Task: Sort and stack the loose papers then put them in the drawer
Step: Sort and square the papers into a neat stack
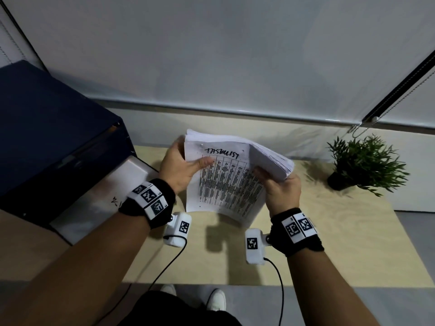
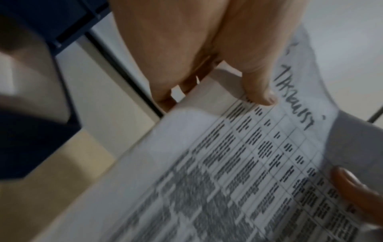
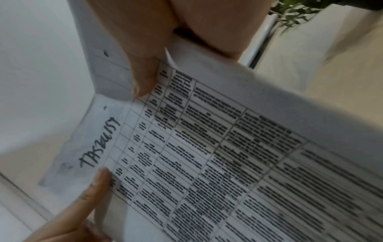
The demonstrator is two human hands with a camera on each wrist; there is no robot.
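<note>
Both hands up over the pale wooden table (image 1: 306, 243), sharing one thick stack of papers (image 1: 226, 182) held clear of the surface at picture centre; top sheet a printed grid table with a handwritten heading in marker. Left hand (image 1: 181, 168) grips the stack's 9 o'clock edge, thumb (image 2: 259, 88) laid flat across the top sheet just below the heading, fingers behind the stack and not visible. Right hand (image 1: 281, 187) grips the 3 o'clock side, thumb (image 3: 143, 77) pressed on the front sheet, fingers wrapped under a wad of pages bent back and away; page edges fan out at 2 o'clock. Lower end of the top sheet hangs free toward 6 o'clock. Dark blue cabinet (image 1: 47, 137) at 9 o'clock of the stack; its drawer (image 1: 98, 196) stands pulled out, pale inside showing, just beside the left wrist. Small potted plant (image 1: 362, 163) on the table at 3 o'clock, well apart from the papers.
</note>
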